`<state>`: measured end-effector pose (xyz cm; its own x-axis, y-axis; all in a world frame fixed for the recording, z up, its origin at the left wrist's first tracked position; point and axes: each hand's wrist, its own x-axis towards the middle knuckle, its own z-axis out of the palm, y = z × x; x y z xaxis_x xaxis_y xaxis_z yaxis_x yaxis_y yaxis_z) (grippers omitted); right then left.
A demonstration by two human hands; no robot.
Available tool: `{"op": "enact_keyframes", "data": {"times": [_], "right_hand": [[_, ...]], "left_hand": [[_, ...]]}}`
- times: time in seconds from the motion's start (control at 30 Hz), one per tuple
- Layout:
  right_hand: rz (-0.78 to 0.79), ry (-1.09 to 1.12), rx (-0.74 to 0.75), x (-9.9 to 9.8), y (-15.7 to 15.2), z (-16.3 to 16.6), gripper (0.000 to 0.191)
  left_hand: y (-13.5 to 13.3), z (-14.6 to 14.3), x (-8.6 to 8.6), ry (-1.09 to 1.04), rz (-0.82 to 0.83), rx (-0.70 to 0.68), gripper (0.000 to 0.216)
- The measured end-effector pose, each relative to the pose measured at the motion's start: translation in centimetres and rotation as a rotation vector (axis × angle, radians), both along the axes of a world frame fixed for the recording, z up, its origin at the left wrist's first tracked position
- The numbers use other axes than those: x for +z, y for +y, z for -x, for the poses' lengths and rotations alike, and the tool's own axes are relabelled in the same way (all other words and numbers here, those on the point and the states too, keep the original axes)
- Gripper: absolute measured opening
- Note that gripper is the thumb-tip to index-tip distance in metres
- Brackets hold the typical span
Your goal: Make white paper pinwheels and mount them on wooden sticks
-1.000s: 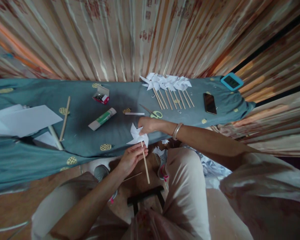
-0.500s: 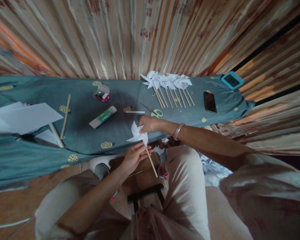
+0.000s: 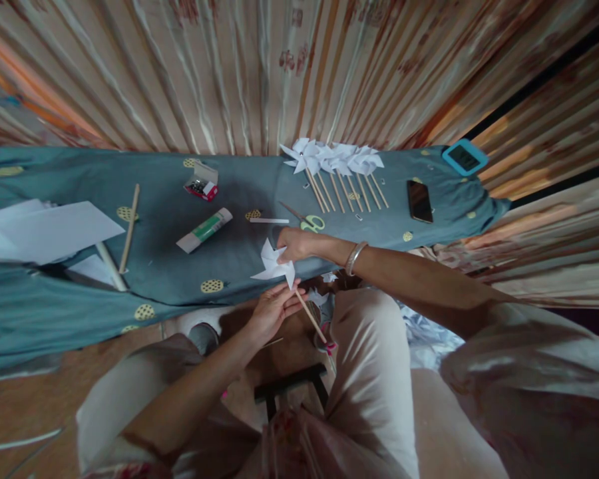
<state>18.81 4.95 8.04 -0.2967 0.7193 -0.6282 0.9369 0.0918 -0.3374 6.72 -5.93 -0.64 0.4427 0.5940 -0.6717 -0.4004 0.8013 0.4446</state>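
Note:
Over the front edge of the table I hold a white paper pinwheel [image 3: 274,265] on a thin wooden stick [image 3: 310,315]. My left hand [image 3: 274,309] is closed round the upper stick, just below the paper blades, palm turned up. At the blades' right side my right hand [image 3: 294,245], with a bangle on its wrist, pinches the paper. Its fingertips are partly hidden behind the blades. Beyond it lie scissors [image 3: 311,222] with green handles and a white paper strip [image 3: 269,221].
Finished-looking pinwheels [image 3: 339,159] lie in a row at the back. A glue stick [image 3: 204,230], an opened red box of pins [image 3: 201,183], a wooden stick [image 3: 130,229] and paper sheets [image 3: 64,233] are left. A phone [image 3: 420,201] and a blue device [image 3: 464,157] lie right.
The lower end of the pinwheel's stick has swung slightly to the right. Both hands keep their hold, and the blades stay in nearly the same place.

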Motion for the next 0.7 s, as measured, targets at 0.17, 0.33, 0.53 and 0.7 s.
{"op": "enact_keyframes", "data": {"times": [0.17, 0.33, 0.53, 0.7], "right_hand": [[0.033, 0.006, -0.002, 0.1, 0.2, 0.0, 0.012], [0.044, 0.030, 0.008, -0.2, 0.5, -0.2, 0.010], [0.038, 0.091, -0.016, -1.0, 0.6, -0.7, 0.014], [-0.004, 0.135, -0.048, -1.7, 0.2, -1.3, 0.014]], "left_hand": [[0.1, 1.2, 0.5, 0.028, 0.005, -0.021, 0.006], [0.1, 2.3, 0.0, 0.041, -0.035, -0.023, 0.011], [0.0, 2.7, -0.4, 0.061, -0.097, -0.022, 0.032], [0.0, 2.8, -0.1, 0.063, -0.143, -0.008, 0.033]]}}
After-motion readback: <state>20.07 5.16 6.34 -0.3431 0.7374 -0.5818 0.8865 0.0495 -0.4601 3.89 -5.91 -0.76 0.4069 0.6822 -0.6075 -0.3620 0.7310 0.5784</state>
